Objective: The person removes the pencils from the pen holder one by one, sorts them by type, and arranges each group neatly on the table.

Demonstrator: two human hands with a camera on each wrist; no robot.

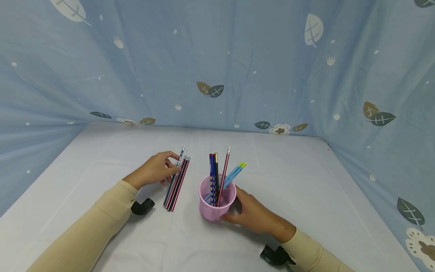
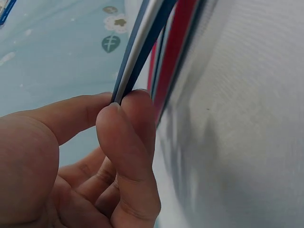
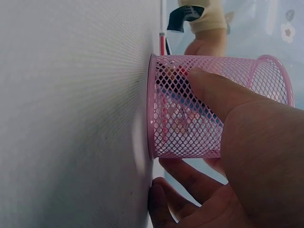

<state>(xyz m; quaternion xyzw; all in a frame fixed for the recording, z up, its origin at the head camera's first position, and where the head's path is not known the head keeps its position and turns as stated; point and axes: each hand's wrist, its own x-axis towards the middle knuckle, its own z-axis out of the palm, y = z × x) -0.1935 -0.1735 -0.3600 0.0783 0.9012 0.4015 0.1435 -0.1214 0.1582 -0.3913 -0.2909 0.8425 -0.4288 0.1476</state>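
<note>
My left hand (image 1: 154,170) pinches a dark blue pencil with a pale stripe (image 2: 137,52) between thumb and fingertips. Right beside it, several red-and-dark striped pencils (image 1: 179,185) lie side by side on the white table. With my right hand (image 1: 255,212) I hold a pink mesh pencil cup (image 1: 211,214) from its right side, thumb against the mesh (image 3: 187,128). The cup stands upright on the table. In it lean dark blue patterned pencils (image 1: 213,177), a black pencil (image 1: 216,164), a red pencil (image 1: 224,168) and light blue pencils with yellow-green ends (image 1: 236,173).
The white cloth-covered table (image 1: 289,170) stretches out on both sides of the cup. A blue curtain with leaf prints (image 1: 163,64) hangs behind it and along the sides. Black wrist cameras (image 1: 142,207) sit at both sleeves.
</note>
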